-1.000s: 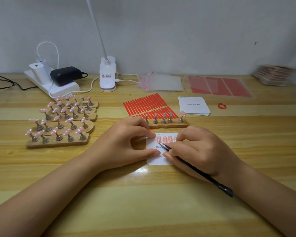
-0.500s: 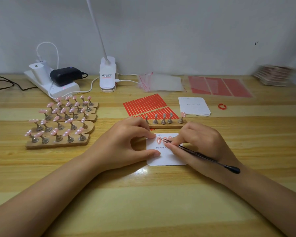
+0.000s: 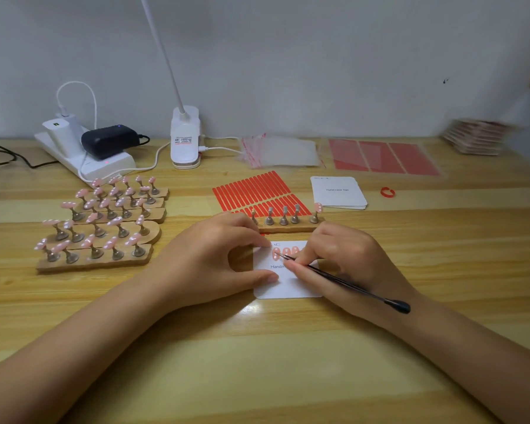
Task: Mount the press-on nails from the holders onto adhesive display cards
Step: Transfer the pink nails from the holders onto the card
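Note:
A white display card (image 3: 288, 286) lies on the table in front of me with several pink nails (image 3: 285, 251) stuck along its top edge. My left hand (image 3: 214, 255) pinches the card's left edge between thumb and fingers. My right hand (image 3: 343, 264) grips a thin black tool (image 3: 349, 284), its tip touching the leftmost nail. Just behind the card stands a wooden holder strip (image 3: 288, 226) with bare metal stands and one pink nail (image 3: 318, 207) on its right end. At the left, several wooden holders (image 3: 98, 228) carry many pink nails.
A sheet of red adhesive strips (image 3: 254, 191) and a stack of blank cards (image 3: 338, 191) lie behind the strip. Farther back are clear bags (image 3: 282, 151), red sheets (image 3: 383, 157), a lamp base (image 3: 185, 139), a power strip (image 3: 86, 157), a red ring (image 3: 387, 192) and a card pile (image 3: 475, 139).
My right hand has turned the black tool and slid its tip left along the row to the leftmost nail. The left hand has kept its hold on the card.

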